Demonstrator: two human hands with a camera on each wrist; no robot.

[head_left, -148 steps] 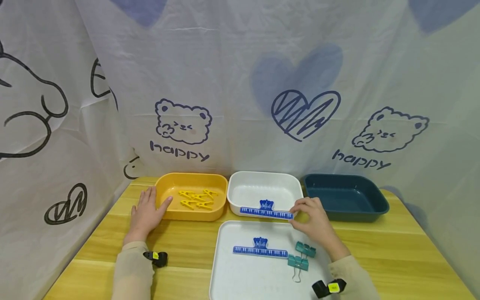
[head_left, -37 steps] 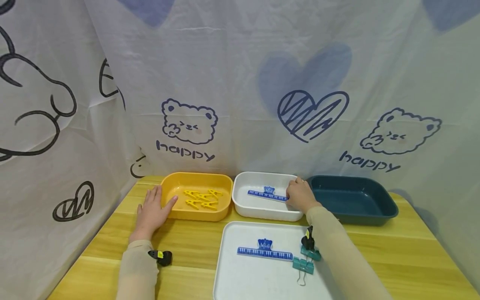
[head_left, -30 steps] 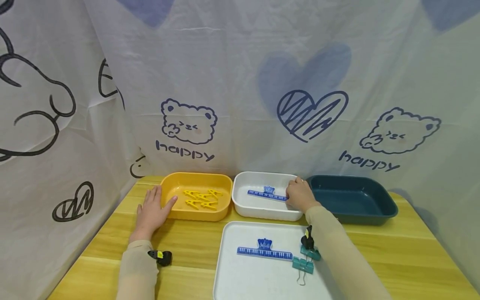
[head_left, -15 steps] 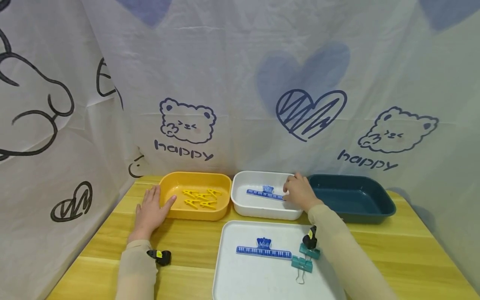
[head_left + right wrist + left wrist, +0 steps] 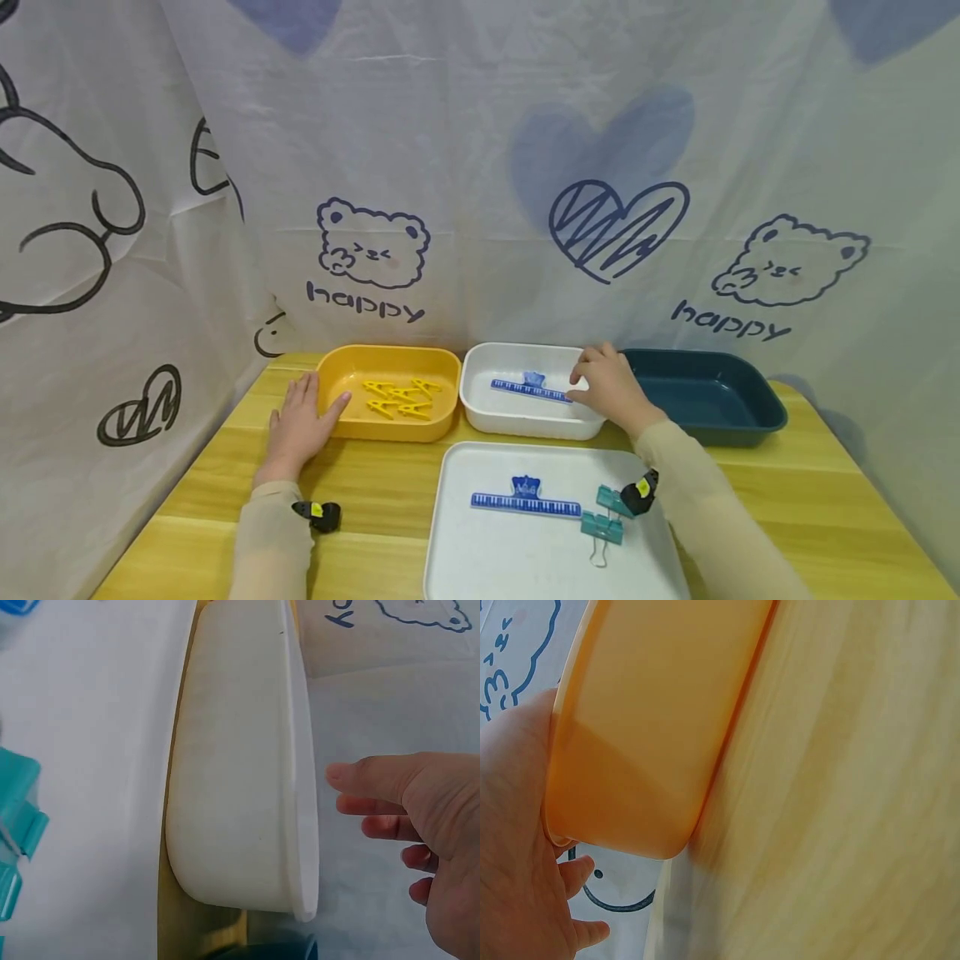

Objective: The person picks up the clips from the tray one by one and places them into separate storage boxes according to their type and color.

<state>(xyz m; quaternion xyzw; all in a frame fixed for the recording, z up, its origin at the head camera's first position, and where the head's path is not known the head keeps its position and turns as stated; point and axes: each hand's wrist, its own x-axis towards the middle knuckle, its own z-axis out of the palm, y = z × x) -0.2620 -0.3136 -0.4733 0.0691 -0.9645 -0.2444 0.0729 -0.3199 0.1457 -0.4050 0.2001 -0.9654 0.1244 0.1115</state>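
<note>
In the head view a blue piano-patterned clip (image 5: 531, 388) lies in the white bin (image 5: 532, 425). My right hand (image 5: 611, 387) hovers over that bin's right end, fingers relaxed and holding nothing; the right wrist view shows the hand (image 5: 427, 817) apart from the bin's rim (image 5: 304, 787). My left hand (image 5: 297, 425) rests with spread fingers against the left end of the yellow bin (image 5: 390, 429), which holds several yellow clips (image 5: 401, 396). Another blue clip (image 5: 525, 503) and two teal binder clips (image 5: 602, 527) lie on the white tray (image 5: 487, 567).
A dark teal bin (image 5: 705, 400) stands right of the white one. The three bins form a row at the back of the wooden table (image 5: 367, 517), before a printed curtain (image 5: 480, 167). The tray is in front of the white bin.
The blue clip has gone from the white bin's front edge to its inside, and my right hand has let go of it and drawn up and right. My left hand stays at the yellow bin.
</note>
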